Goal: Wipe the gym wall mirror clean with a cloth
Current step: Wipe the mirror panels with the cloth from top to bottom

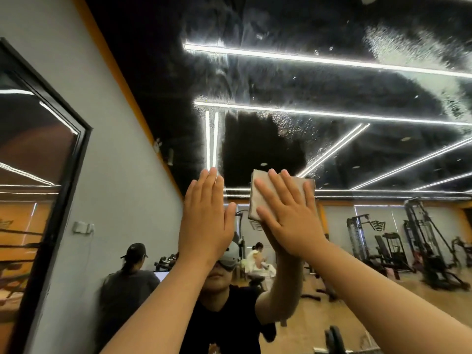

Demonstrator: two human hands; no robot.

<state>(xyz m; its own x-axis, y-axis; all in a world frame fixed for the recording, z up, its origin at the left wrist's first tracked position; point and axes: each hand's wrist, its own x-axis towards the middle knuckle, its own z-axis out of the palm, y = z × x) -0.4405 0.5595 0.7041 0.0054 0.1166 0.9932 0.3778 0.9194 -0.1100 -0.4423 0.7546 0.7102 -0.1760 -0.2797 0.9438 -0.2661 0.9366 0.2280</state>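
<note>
At the far left a black-framed glass panel (76,154) hangs on a grey wall (115,175), with a small switch box (82,227) fixed just to its right.

Moving in, your left hand (205,221) is raised with its palm flat towards the mirror (357,162). Its grip is apart, the fingers straight and close together, and it holds nothing. Just below it the glass reflects you in a dark shirt and a head-worn rig. A person in a cap is reflected further left.

Just beside that hand, to its right, is the cloth (258,198), a folded grey-beige pad lying flat on the mirror. Your right hand (288,218) presses it there with straight, spread fingers. This grip is also apart, not curled round the cloth. The cloth's left edge and top corners show past your fingers.

Above the cloth is a dark, clear patch of glass, and around it lie fine droplets. Higher up and to the right, a broad whitish smear (398,44) crosses the reflected ceiling light strips. Low on the right, the mirror shows gym machines (429,241) on a wooden floor.
</note>
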